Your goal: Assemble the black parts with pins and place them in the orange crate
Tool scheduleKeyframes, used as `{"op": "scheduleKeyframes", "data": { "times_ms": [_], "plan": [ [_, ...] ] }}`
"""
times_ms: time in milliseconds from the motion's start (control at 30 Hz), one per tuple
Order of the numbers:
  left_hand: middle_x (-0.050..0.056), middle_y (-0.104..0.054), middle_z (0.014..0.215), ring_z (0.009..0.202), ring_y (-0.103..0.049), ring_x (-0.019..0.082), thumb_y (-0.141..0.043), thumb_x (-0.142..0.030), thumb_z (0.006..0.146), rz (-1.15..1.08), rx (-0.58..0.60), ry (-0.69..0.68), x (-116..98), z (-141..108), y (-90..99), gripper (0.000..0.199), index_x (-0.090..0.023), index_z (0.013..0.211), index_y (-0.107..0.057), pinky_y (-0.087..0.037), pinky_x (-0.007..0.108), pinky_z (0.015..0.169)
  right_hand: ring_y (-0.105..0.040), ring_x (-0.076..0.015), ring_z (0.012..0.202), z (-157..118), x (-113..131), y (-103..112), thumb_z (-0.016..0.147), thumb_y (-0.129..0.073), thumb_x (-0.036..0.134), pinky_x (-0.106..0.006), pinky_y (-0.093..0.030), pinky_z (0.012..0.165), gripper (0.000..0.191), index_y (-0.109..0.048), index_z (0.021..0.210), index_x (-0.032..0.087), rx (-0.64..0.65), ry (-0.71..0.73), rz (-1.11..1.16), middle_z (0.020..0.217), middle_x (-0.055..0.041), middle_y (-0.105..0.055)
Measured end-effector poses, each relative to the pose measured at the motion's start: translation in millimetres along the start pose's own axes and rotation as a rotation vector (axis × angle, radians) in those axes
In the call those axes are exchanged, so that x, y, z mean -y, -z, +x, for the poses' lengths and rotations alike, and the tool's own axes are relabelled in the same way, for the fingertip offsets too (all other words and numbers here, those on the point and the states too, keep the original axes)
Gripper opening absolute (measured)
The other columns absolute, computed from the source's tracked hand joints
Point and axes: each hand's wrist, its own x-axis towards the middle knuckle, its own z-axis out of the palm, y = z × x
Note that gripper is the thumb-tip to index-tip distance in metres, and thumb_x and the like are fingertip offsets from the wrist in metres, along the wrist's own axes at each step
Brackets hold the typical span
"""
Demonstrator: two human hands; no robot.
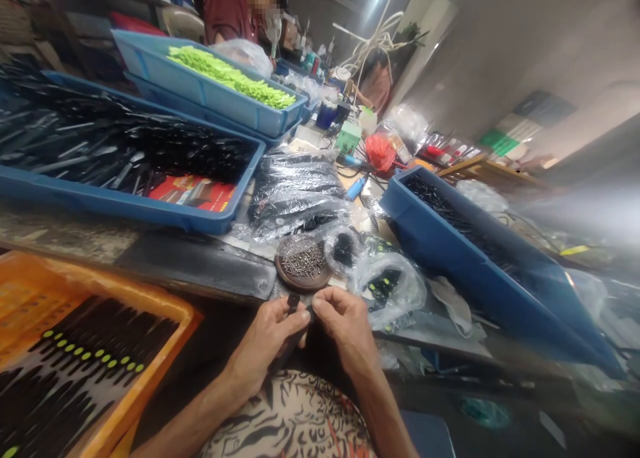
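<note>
Holding black material (293,303), two hands (349,319)

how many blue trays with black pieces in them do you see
2: a wide tray on the left and a long tray on the right. A lower tray under the green-filled tray may hold some, but its contents are hidden.

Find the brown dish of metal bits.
In the head view, the brown dish sits below centre, right of the flat black pad, beyond the left hand and right hand.

I hold a black piece (293,303), partly hidden. It is just on my side of the brown dish (303,285).
</note>
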Motion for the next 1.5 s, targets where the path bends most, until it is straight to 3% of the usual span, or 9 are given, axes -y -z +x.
{"op": "scheduleKeyframes", "data": {
  "times_ms": [133,300,533,800,1000,1200,1367,1500],
  "plan": [
    [-0.005,-0.045,0.051,0.043,-0.027,0.006,-0.051,-0.029,0.079,-0.019,-0.003,0.016,1.3,1.0,2.1,0.018,-0.015,0.067,-0.048,-0.015,0.022,0.042,-0.03,-0.0058,0.044,-4.4,-3.8,-1.0,0.076,-0.058,0.031,-0.019,-0.022,0.042,0.019,-0.055,0.068,0.014,0.051,-0.031,0.055,0.048,0.0066,-0.039],
    [-0.005,-0.047,0.052,0.046,-0.032,0.006,-0.051,-0.026,0.078,0.038,0.01,0.028,-3.0,-0.2,3.8,0.018,-0.015,0.064,-0.049,-0.019,0.021,0.043,-0.038,-0.0061,0.044,-10.4,-13.8,3.7,0.075,-0.058,0.025,-0.019,-0.03,0.044,0.013,-0.058,0.078,0.012,0.119,-0.057,0.147,0.051,0.0047,-0.048],
    [-0.005,-0.047,0.052,0.046,-0.032,0.008,-0.048,-0.026,0.079,0.139,0.07,0.063,-5.0,-2.5,2.6,0.016,-0.016,0.067,-0.052,-0.022,0.022,0.045,-0.034,-0.0046,0.039,-17.4,-21.9,1.4,0.071,-0.057,0.02,-0.017,-0.026,0.039,0.007,-0.056,0.073,0.013,0.06,-0.112,0.26,0.046,0.0068,-0.045],
    [-0.002,-0.05,0.067,0.063,-0.041,0.012,-0.044,-0.027,0.083,0.24,0.228,-0.066,-16.4,-8.4,6.9,0.018,-0.017,0.071,-0.053,-0.032,0.024,0.059,-0.035,-0.0044,0.038,-20.4,-25.2,2.7,0.07,-0.057,0.019,-0.017,-0.026,0.038,0.005,-0.056,0.071,0.013,-0.027,-0.113,0.282,0.045,0.0075,-0.045],
    [-0.001,-0.047,0.062,0.057,-0.036,0.013,-0.04,-0.043,0.086,0.121,0.234,0.045,-5.9,-10.6,11.3,0.037,-0.016,0.069,-0.057,-0.031,0.024,0.054,-0.037,-0.0045,0.038,-23.1,-24.8,6.6,0.07,-0.057,0.018,-0.016,-0.028,0.038,0.006,-0.058,0.071,0.013,-0.041,-0.102,0.265,0.046,0.0068,-0.047],
    [-0.001,-0.048,0.063,0.057,-0.04,0.013,-0.046,-0.047,0.083,-0.046,0.156,0.136,2.4,-7.6,10.5,0.036,-0.016,0.07,-0.057,-0.032,0.023,0.052,-0.037,-0.0048,0.036,-23.5,-16.1,5.6,0.067,-0.055,0.017,-0.016,-0.028,0.037,0.004,-0.057,0.069,0.013,-0.059,-0.121,0.202,0.043,0.0072,-0.046],
    [0.003,-0.058,0.068,0.067,-0.048,0.018,-0.049,-0.048,0.08,0.091,0.087,0.069,2.6,-8.3,13.2,0.036,-0.016,0.069,-0.061,-0.038,0.026,0.059,-0.039,-0.0056,0.037,-23.4,-13.7,3.1,0.066,-0.054,0.017,-0.016,-0.029,0.038,0.005,-0.056,0.07,0.013,-0.074,-0.128,0.152,0.045,0.006,-0.048],
    [0.001,-0.056,0.062,0.061,-0.045,0.016,-0.049,-0.043,0.08,0.193,0.086,-0.018,-3.5,-11.3,11.9,0.032,-0.017,0.066,-0.062,-0.035,0.025,0.054,-0.039,-0.0058,0.038,-24.1,-12.3,1.4,0.067,-0.054,0.017,-0.016,-0.029,0.039,0.005,-0.056,0.07,0.014,-0.07,-0.116,0.116,0.045,0.0059,-0.048]
  ]
}}
